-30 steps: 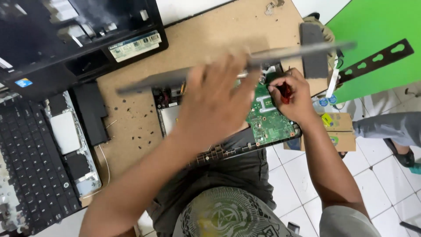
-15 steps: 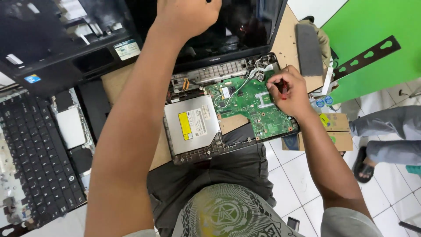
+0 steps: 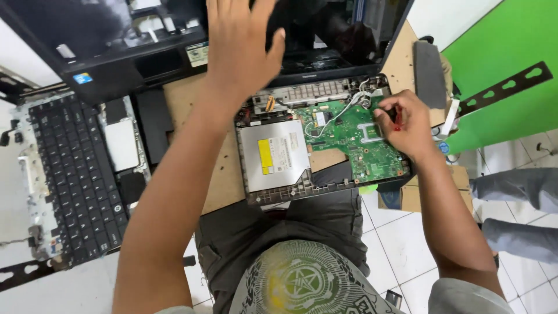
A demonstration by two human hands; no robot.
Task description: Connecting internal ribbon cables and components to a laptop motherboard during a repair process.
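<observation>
Opened laptop base point(image 3: 325, 145) on a brown board point(image 3: 224, 180) over the counter point(image 3: 52, 291), white tiled floor point(image 3: 401, 232) below; left hand point(image 3: 241, 49), fingers spread, above it; right hand point(image 3: 407, 125) pinching a red-handled screwdriver point(image 3: 397, 119) at the green motherboard point(image 3: 354, 136).

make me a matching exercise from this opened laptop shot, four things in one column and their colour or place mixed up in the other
Things:
1. circuit board
2. optical drive
3. loose keyboard
4. right hand

Descriptions:
A. silver metal with a yellow label
B. lying off to the left side of the bench
C. green, with white wires crossing it
D. closed around a red-handled tool

Pairs: 1-C, 2-A, 3-B, 4-D
</observation>
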